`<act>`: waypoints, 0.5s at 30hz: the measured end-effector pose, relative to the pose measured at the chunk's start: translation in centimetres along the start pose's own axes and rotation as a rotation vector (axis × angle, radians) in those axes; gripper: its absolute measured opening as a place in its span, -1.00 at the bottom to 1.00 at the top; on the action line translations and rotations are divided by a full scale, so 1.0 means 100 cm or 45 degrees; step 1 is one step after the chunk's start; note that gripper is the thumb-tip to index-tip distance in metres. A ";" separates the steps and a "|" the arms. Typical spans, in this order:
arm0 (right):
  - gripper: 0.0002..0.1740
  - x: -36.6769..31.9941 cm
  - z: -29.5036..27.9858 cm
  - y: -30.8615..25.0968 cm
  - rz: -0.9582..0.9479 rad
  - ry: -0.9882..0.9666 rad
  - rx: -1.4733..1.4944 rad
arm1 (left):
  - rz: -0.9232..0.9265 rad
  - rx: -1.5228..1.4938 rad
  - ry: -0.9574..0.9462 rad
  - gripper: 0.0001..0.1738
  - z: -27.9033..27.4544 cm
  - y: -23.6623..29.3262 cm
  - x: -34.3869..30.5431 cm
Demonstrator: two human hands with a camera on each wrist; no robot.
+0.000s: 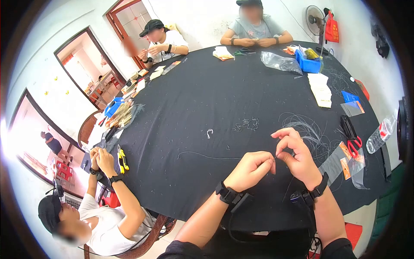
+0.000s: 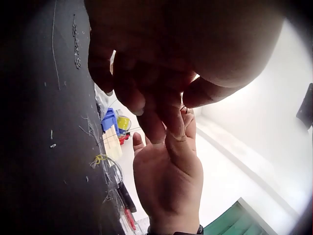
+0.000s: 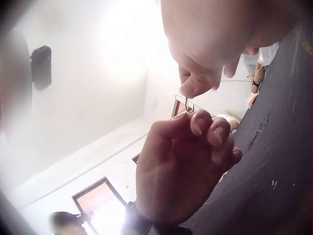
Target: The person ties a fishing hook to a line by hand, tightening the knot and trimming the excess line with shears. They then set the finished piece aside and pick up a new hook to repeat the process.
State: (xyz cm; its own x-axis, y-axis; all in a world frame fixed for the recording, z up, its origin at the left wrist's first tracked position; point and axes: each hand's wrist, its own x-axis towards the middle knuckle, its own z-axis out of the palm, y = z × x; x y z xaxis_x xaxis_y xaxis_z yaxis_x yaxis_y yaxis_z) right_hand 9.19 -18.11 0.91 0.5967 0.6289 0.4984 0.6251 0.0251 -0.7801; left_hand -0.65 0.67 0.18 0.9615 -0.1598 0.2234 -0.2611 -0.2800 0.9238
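My left hand (image 1: 250,170) and right hand (image 1: 299,157) meet fingertip to fingertip over the near side of the black-covered table. Between them shows a small dark fish hook (image 3: 190,111), its bend facing the left fingertips. My right thumb and forefinger pinch its shank, their tips hiding the upper end. Thumb and forefinger of the left hand pinch thin fishing line right beside the bend; the grip is partly hidden. A long strand of line (image 1: 207,157) trails over the cloth to the left. Beyond the hands lie a cluster of small hooks (image 1: 246,125) and a pale little bundle (image 1: 209,133).
Loose coils of clear line (image 1: 304,129) spread beyond my right hand. To the right are red-handled scissors (image 1: 354,146), a black case (image 1: 347,127), plastic packets (image 1: 332,163) and a water bottle (image 1: 379,136). Yellow pliers (image 1: 123,159) lie left, near a seated person; two others sit opposite.
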 end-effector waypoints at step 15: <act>-0.87 0.001 -0.007 -0.017 0.095 -0.181 -0.164 | 0.120 0.102 0.143 -0.84 0.003 -0.002 -0.001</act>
State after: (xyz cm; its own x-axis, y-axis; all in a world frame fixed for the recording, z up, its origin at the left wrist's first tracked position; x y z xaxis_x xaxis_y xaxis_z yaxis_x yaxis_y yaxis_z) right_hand 8.57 -18.62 2.53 0.5728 0.7286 0.3754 0.6463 -0.1198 -0.7536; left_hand -0.74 0.46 -0.13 0.9348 -0.0834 0.3452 -0.3521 -0.3440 0.8704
